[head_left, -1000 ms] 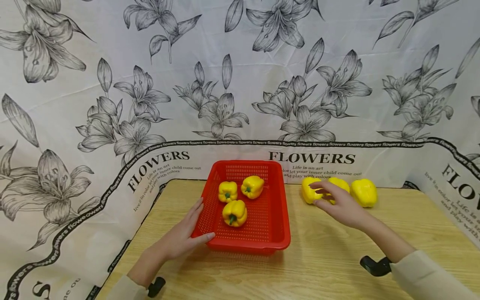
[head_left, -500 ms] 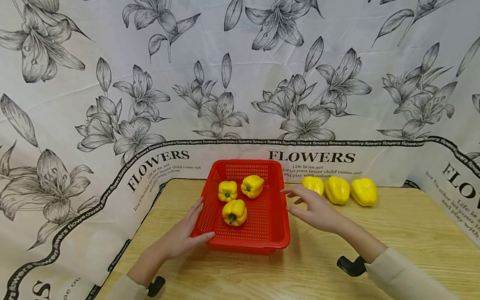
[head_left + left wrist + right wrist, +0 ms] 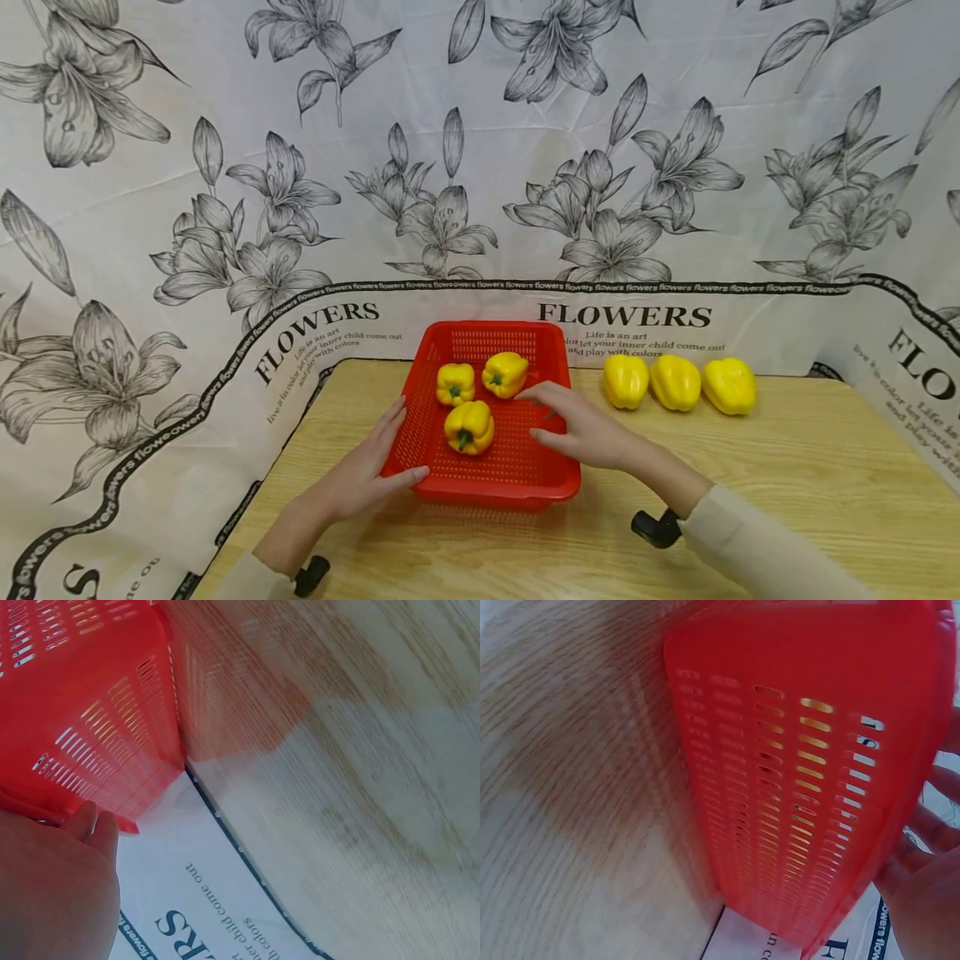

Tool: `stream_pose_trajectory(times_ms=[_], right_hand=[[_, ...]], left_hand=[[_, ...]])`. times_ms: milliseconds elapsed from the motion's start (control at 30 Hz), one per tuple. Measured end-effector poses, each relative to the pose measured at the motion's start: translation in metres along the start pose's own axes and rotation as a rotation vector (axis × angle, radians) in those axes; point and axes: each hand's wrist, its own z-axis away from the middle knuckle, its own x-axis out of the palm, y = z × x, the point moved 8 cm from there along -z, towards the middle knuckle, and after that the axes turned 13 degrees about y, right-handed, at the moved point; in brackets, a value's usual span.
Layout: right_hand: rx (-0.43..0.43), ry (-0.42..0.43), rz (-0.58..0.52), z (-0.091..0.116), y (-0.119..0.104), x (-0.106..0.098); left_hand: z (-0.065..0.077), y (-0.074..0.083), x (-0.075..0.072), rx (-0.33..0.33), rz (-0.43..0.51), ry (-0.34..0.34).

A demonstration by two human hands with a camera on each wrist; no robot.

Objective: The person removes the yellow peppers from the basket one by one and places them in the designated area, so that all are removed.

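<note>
A red plastic basket [image 3: 517, 467] with slotted walls stands on the table, with three yellow bell peppers inside. One pepper [image 3: 469, 427] lies nearest the front, and the other two lie side by side behind it. My left hand [image 3: 360, 475] rests on the basket's left rim, fingers along the side and thumb over the front left corner. In the left wrist view its fingertips [image 3: 94, 825] touch the rim. My right hand [image 3: 592, 429] hovers above the basket's right side, fingers loosely bent and apart, holding nothing. The right wrist view shows it beyond the basket's upper edge.
Three more yellow peppers stand in a row at the back right: a left one [image 3: 626, 382], a middle one [image 3: 677, 383] and a right one [image 3: 730, 386]. Behind the wooden table [image 3: 750, 483] hangs a white cloth [image 3: 465, 242] printed with flowers.
My right hand has moved left, from in front of the row of peppers to above the basket's right side. My left hand, the basket and the peppers have stayed in place.
</note>
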Motion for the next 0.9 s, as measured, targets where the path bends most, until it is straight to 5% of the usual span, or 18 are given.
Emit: stream_pose_trajectory(times_ms=[900], right_hand=[[-0.045,-0.227,0.220,-0.033,0.002,0.060]], left_hand=[[0.000,0.004,-0.002,0.001,0.024,0.007]])
